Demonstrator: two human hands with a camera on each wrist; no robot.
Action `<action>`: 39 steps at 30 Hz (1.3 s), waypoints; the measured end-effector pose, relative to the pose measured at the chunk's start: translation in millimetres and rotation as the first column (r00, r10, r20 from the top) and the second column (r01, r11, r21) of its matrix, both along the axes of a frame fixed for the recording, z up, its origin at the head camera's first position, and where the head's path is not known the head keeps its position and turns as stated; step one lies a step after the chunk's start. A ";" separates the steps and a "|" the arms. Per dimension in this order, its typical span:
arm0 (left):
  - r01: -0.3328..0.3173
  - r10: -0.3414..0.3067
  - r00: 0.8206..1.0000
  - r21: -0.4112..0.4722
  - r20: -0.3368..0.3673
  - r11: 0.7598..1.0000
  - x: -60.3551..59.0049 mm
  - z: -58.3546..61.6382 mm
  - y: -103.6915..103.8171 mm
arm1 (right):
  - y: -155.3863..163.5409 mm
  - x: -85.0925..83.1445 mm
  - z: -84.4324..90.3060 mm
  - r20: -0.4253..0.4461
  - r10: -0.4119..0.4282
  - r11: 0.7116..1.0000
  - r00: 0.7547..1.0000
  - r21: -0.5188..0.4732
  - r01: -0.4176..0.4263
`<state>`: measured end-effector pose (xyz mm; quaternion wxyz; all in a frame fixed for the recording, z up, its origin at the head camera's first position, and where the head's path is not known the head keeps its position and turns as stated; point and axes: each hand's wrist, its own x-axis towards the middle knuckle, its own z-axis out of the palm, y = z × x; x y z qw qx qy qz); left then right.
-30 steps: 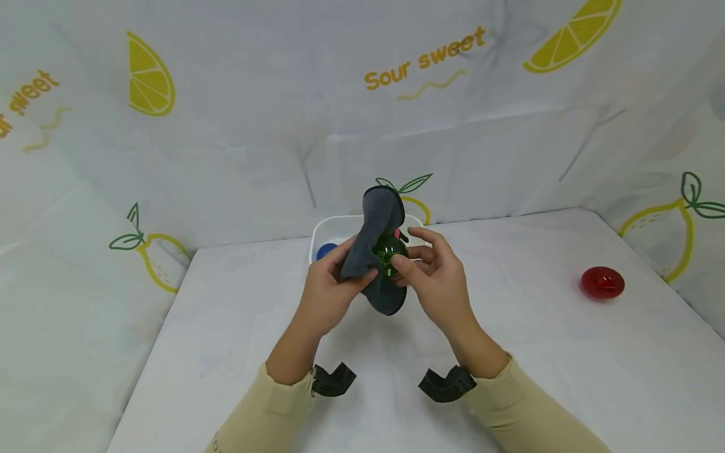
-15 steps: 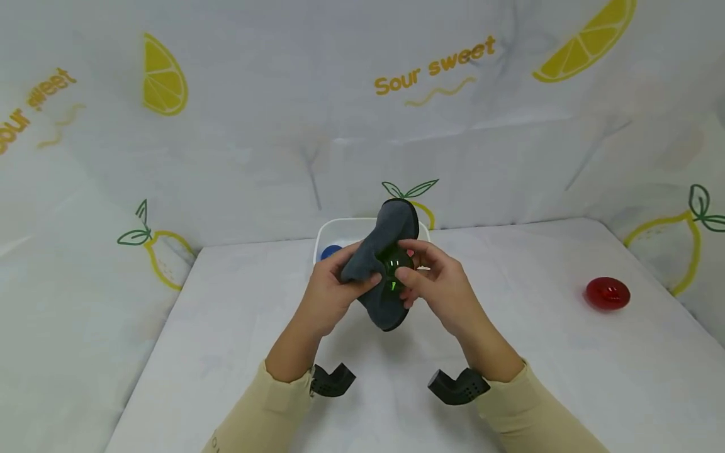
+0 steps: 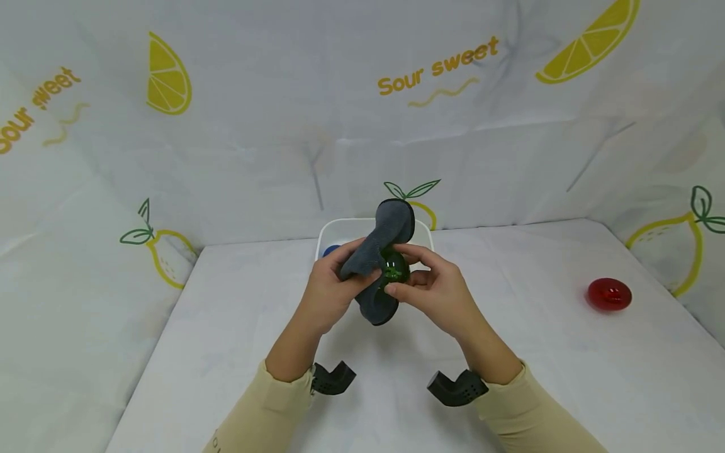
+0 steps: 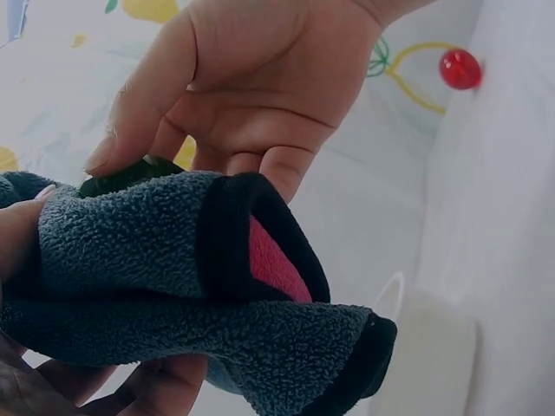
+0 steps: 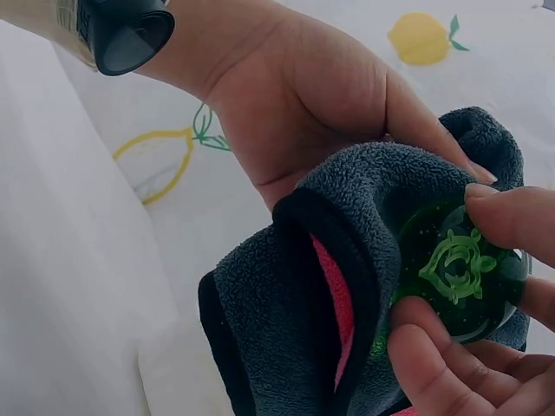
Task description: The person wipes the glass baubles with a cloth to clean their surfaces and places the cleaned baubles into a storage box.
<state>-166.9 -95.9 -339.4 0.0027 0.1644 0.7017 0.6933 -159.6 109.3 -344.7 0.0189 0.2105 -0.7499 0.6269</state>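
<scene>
Both hands are raised above the white table (image 3: 226,327), meeting at its middle. My left hand (image 3: 334,286) grips a dark grey fleece cloth (image 3: 381,251) with a black edge and a pink inner side (image 4: 270,260). My right hand (image 3: 430,286) pinches a small green translucent dish (image 3: 392,269) with a raised emblem (image 5: 455,260) between thumb and fingers. The cloth (image 5: 347,251) is folded over one side of the dish (image 5: 451,269), and my left thumb presses the cloth (image 4: 156,251) onto it.
A white tub (image 3: 334,228) stands behind the hands at the back of the table, with a blue object (image 3: 330,250) inside. A red dish (image 3: 608,294) lies at the far right. Lemon-print fabric walls enclose the table on three sides.
The right hand has turned the green dish within the cloth and its fingers have shifted on the rim. The cloth's lower end has drawn up a little. The camera view drifted slightly.
</scene>
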 end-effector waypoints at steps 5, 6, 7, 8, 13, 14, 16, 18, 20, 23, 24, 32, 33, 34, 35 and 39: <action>0.002 -0.002 1.000 -0.019 0.002 1.000 0.7 0.2 1.0 | 0.3 2.4 0.4 -0.044 -0.045 0.997 0.998 0.056 0.047; 0.001 -0.001 1.000 -0.025 0.002 1.000 0.7 0.1 1.1 | -0.1 3.2 0.5 -0.066 -0.058 0.996 0.996 0.068 0.063; 0.002 -0.002 1.000 -0.029 0.003 1.000 0.6 -0.3 1.2 | -0.8 3.7 0.6 -0.092 -0.071 0.994 0.993 0.077 0.078; -0.001 0.001 1.000 -0.035 0.003 0.999 0.5 -0.5 1.2 | -1.6 4.0 0.6 -0.125 -0.082 0.992 0.989 0.085 0.093; -0.011 0.012 1.000 -0.042 0.008 0.999 1.1 -1.4 0.8 | -6.1 3.4 -1.5 -0.315 -0.108 0.985 0.943 0.093 0.144; -0.011 0.012 1.000 -0.041 0.011 0.999 1.4 -1.5 0.7 | -6.7 3.1 -2.3 -0.348 -0.110 0.984 0.931 0.092 0.150; -0.006 0.007 1.000 -0.033 0.015 0.999 1.8 -1.9 0.7 | -7.4 2.6 -3.7 -0.402 -0.114 0.982 0.909 0.092 0.164; -0.002 0.003 1.000 -0.021 0.016 1.000 2.0 -2.4 1.3 | -7.8 2.1 -4.5 -0.437 -0.119 0.980 0.892 0.094 0.177; 0.002 -0.002 1.000 -0.009 0.007 1.000 2.4 -3.3 2.7 | -7.7 1.3 -5.3 -0.451 -0.122 0.977 0.884 0.103 0.187; -0.006 0.006 1.000 -0.012 -0.025 1.000 3.2 -5.0 5.4 | -8.7 0.4 -6.2 -0.447 -0.131 0.971 0.885 0.123 0.206; -0.008 0.007 0.999 -0.021 -0.042 1.000 3.2 -5.4 6.3 | -9.1 0.3 -6.3 -0.441 -0.134 0.969 0.887 0.130 0.211; -0.049 0.036 0.993 -0.106 -0.116 0.993 3.3 -5.3 9.2 | -7.9 0.9 -6.3 -0.477 -0.174 0.917 0.862 0.240 0.318; -0.051 0.038 0.992 -0.116 -0.118 0.992 3.5 -5.3 9.4 | -7.4 0.9 -6.5 -0.490 -0.178 0.906 0.853 0.258 0.336; -0.051 0.036 0.992 -0.123 -0.121 0.991 3.6 -5.4 9.8 | -7.0 0.9 -6.5 -0.502 -0.179 0.897 0.846 0.270 0.350; -0.050 0.034 0.992 -0.130 -0.124 0.990 3.7 -5.4 10.3 | -6.8 0.8 -6.8 -0.511 -0.180 0.889 0.841 0.282 0.361; -0.047 0.031 0.993 -0.143 -0.114 0.989 3.8 -6.4 11.5 | -6.9 0.7 -6.8 -0.525 -0.178 0.863 0.833 0.323 0.388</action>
